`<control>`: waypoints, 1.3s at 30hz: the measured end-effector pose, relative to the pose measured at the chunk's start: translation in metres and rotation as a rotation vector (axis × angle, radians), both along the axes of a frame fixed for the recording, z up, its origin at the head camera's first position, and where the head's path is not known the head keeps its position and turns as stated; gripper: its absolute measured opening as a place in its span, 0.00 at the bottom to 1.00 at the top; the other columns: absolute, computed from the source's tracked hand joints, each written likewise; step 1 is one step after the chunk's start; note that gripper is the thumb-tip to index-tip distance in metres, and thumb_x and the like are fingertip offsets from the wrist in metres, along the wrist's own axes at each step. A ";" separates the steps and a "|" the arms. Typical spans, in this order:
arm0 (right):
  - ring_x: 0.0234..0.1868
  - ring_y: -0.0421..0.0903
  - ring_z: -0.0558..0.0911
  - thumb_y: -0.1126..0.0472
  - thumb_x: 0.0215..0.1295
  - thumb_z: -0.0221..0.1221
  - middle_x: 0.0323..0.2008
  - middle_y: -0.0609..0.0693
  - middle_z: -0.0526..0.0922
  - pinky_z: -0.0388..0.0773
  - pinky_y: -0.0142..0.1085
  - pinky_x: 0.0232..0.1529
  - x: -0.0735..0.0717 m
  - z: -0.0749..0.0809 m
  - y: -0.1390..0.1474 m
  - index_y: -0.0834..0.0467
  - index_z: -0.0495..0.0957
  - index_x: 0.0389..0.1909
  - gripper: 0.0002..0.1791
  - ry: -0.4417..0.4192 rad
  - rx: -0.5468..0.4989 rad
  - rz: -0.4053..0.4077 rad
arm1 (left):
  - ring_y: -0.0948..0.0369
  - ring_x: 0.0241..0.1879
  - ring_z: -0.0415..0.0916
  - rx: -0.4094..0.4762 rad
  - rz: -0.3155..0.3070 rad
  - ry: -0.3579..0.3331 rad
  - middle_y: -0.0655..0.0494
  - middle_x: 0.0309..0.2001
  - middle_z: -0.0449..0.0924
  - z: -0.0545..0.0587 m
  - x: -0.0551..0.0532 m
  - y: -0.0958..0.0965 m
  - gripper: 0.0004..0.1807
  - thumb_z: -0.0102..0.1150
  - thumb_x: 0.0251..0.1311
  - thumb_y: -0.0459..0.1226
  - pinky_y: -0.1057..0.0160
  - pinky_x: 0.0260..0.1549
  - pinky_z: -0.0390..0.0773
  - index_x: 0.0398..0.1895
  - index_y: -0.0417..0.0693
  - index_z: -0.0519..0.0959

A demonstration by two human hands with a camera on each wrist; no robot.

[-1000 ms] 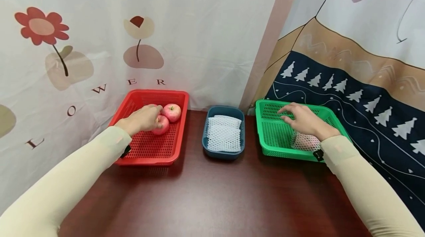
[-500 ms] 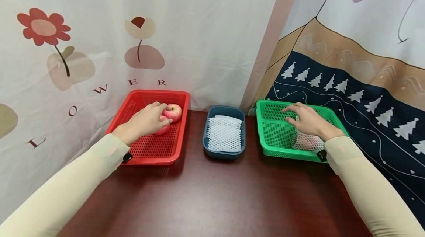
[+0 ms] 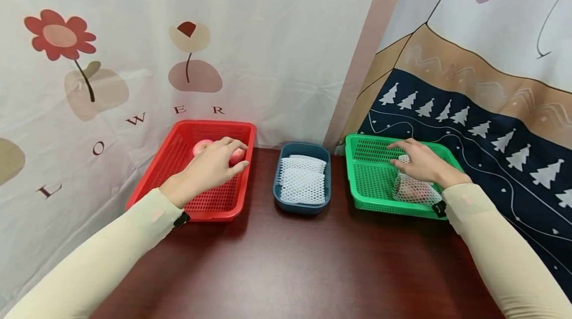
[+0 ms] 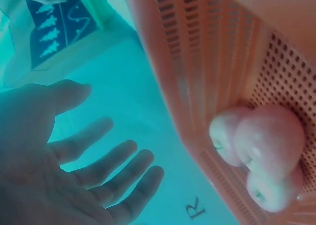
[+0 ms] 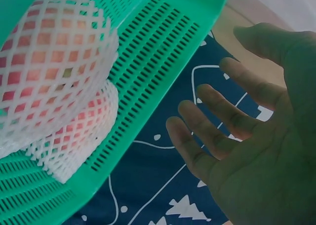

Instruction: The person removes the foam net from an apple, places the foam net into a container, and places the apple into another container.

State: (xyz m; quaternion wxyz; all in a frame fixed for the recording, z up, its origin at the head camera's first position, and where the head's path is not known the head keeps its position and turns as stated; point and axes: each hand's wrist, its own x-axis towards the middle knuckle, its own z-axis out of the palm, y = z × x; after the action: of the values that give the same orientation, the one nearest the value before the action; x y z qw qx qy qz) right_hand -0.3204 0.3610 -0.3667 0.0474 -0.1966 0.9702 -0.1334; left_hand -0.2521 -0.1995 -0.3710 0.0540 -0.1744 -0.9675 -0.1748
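My left hand (image 3: pixel 210 166) hovers over the red basket (image 3: pixel 187 212), fingers extended and holding nothing. It partly covers the apples in the head view; one red apple (image 3: pixel 203 147) shows beyond the knuckles. In the left wrist view three bare apples (image 4: pixel 270 140) sit clustered on the basket floor, apart from the spread fingers. My right hand (image 3: pixel 422 161) is held above the green basket (image 3: pixel 364 202), fingers loosely extended with nothing in them. Below it lies an apple in white foam netting (image 3: pixel 413 191). Two netted apples (image 5: pixel 57 62) show in the right wrist view, clear of that hand.
Between the baskets stands a dark blue bin (image 3: pixel 302 209) with a stack of white foam nets (image 3: pixel 302 182). Everything rests on a dark reddish-brown table (image 3: pixel 286 264). A printed curtain (image 3: pixel 277 51) hangs right behind the containers.
My left hand has come away from the apples, shifting right and opening out, so an apple it hid now shows. My right hand has drifted slightly right, uncovering more of the netted apples.
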 end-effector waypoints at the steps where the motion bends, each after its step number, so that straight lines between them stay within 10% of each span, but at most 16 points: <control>1: 0.79 0.80 0.75 0.54 0.90 0.63 0.82 0.77 0.70 0.72 0.81 0.77 0.000 0.000 0.001 0.64 0.74 0.83 0.30 -0.002 0.002 -0.001 | 0.40 0.74 0.81 0.003 -0.001 0.003 0.38 0.74 0.82 0.000 0.001 0.003 0.31 0.76 0.75 0.45 0.31 0.68 0.89 0.76 0.45 0.82; 13: 0.76 0.78 0.78 0.52 0.88 0.65 0.81 0.76 0.72 0.75 0.79 0.75 0.000 -0.001 0.011 0.65 0.76 0.81 0.31 -0.003 0.022 0.010 | 0.42 0.77 0.76 0.029 -0.052 0.069 0.41 0.75 0.82 -0.008 0.013 0.031 0.30 0.75 0.76 0.46 0.42 0.51 0.97 0.76 0.49 0.83; 39: 0.69 0.77 0.86 0.50 0.81 0.73 0.72 0.76 0.84 0.85 0.73 0.66 -0.002 -0.005 0.024 0.70 0.80 0.75 0.34 -0.193 0.136 0.076 | 0.46 0.68 0.85 0.119 -0.196 0.102 0.45 0.72 0.86 -0.028 0.024 0.113 0.27 0.74 0.78 0.47 0.42 0.66 0.91 0.75 0.50 0.84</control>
State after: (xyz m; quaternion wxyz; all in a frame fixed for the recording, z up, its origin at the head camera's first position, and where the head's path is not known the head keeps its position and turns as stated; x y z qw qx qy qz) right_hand -0.3226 0.3850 -0.3716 0.1588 -0.2158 0.9598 -0.0835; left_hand -0.2284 -0.0866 -0.3989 0.0958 -0.2734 -0.9297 -0.2273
